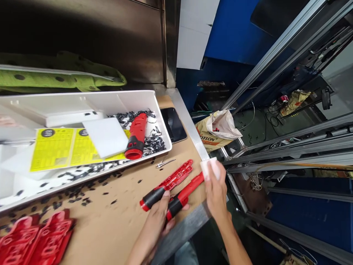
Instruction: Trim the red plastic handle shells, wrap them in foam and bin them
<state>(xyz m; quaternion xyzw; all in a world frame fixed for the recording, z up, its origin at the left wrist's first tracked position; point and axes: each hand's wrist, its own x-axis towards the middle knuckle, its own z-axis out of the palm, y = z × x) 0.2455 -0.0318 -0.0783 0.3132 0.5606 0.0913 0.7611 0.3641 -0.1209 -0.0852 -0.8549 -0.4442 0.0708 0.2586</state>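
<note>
My left hand (159, 217) is closed around the black part of a red-and-black plastic housing (193, 185), which lies at a slant over the table's front corner. In my right hand (216, 193) is a white foam-like block (211, 167), touching the far end of that housing. A second housing half (176, 178), its ribbed inside facing up, lies beside my left hand, whose thumb is at its black part. Part of the left fingers is hidden under the held piece.
A white tray (163, 125) holds yellow sheets (55, 149), a white slab (106, 136), a red housing (137, 134) and many black bits. Nearby lie a phone (174, 125) and a small metal tool (164, 163). Red parts (49, 235) sit front left; a paper sack (213, 134) stands beyond the metal edge.
</note>
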